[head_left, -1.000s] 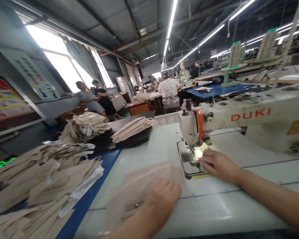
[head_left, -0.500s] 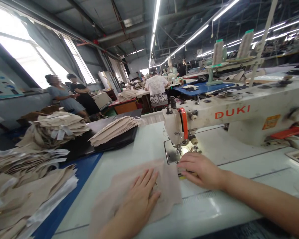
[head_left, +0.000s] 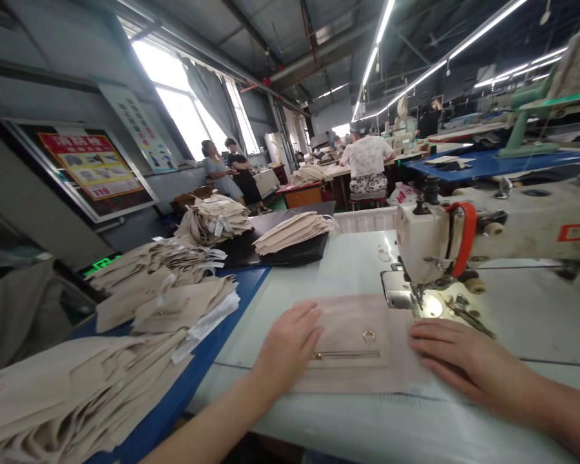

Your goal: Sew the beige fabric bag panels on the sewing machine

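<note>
A beige fabric panel (head_left: 348,316) lies flat on the pale sewing table, in front of the sewing machine (head_left: 420,238). Across it runs a short zipper (head_left: 350,355), with a small gold ring (head_left: 368,336) just above. My left hand (head_left: 290,345) rests on the panel's left side, fingers laid out over the cloth. At the right side, close below the lit needle area, my right hand (head_left: 459,361) lies with its fingers stretched on the panel's edge. Neither hand grips anything. The panel's far right edge is partly hidden by the right fingers.
To the left, stacks of beige fabric pieces (head_left: 145,380) cover a blue surface (head_left: 251,290). A bundle of cut pieces (head_left: 294,232) sits on a black board (head_left: 314,256). Small metal tools (head_left: 468,312) lie beside the needle. Other people sit and stand farther back.
The view has turned left. My left hand has slid from the panel's middle to its left side, uncovering the zipper and ring. The panel now lies flatter and closer to the needle, under my right fingers.
</note>
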A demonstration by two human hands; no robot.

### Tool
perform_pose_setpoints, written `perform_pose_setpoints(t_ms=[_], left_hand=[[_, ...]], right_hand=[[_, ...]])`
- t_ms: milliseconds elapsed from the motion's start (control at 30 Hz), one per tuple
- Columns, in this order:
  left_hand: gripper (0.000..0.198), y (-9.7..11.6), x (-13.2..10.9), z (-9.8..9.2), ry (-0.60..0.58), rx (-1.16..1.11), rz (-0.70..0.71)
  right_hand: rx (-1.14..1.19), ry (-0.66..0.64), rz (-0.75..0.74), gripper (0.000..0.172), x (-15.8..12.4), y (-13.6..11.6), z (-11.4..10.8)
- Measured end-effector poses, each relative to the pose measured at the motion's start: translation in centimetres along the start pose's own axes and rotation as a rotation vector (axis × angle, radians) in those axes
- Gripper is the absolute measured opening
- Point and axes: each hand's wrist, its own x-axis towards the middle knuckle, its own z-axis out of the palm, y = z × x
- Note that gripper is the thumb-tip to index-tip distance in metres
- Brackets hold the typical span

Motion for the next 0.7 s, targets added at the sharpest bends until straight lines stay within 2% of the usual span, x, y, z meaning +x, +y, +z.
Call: perform_pose_setpoints(t_ms=[33, 133, 233, 300, 433, 700], left_hand=[[0.032, -2.3, -0.7, -0.8, 0.028, 0.045, -0.078], [0.032, -9.0, -2.5, -3.8, -0.018, 0.218, -0.352], [0.032, -13.1, -3.8, -5.8, -0.069, 0.267, -0.46], [0.031, -14.1, -4.4, -6.2, -0.105, 0.271, -0.496], [0.032, -13.9, -4.9, -5.5, -0.123, 0.274, -0.525], [0.033, -13.7, -5.3, -5.1, -0.03, 0.274, -0.574]], right_hand=[[-0.002, 0.01, 0.001, 0.028, -0.1, 0.1, 0.1], [-0.005, 0.033, -0.002, 0.028, -0.1, 0.3, 0.2], [-0.024, 0.054, -0.004, 0.028, 0.0, 0.4, 0.3], [-0.03, 0.065, 0.003, 0.028, -0.1, 0.5, 0.4], [-0.023, 0.077, 0.017, 0.027, -0.3, 0.5, 0.4], [-0.038, 0.083, 0.017, 0.024, -0.4, 0.7, 0.5]])
